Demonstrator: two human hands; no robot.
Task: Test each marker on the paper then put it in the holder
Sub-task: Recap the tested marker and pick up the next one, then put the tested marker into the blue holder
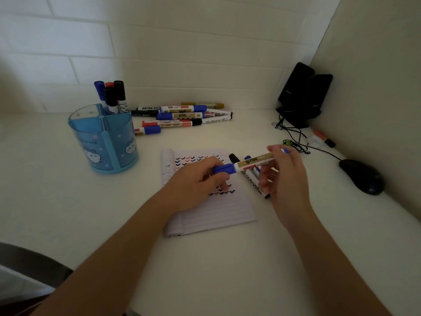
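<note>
Left hand (200, 179): fingers curled round the blue cap (224, 168) of the held marker, low over the notepad.
Right hand (282, 176): thumb and fingers pinch the same marker's barrel near its right end.
Held marker (255, 161): roughly level between the two hands, above the notepad's right edge; white barrel with a gold label whose print is too small to read.
Notepad (216, 210): lined pale page in the middle of the desk; rows of small ticks in black, red and blue fill its far part, and one short row sits just near of the curled fingers.
Loose markers (251, 181): lying under the right hand at the notepad's right edge, one with a black cap.
Holder (104, 137): blue see-through cup with compartments and cartoon figures, far left of the notepad.
Stored markers (111, 94): upright in the holder's far compartment, caps blue, red and black.
Marker pile (182, 116): on the desk by the far wall, just right of the holder; one barrel reads "WHITEBOARD" (172, 125).
Speakers (303, 94): black pair in the far right corner; logo unreadable.
Mouse (362, 176): black, at the right, with its cable (293, 133) tangled near the speakers.
Orange pen (324, 137): by the right wall.
</note>
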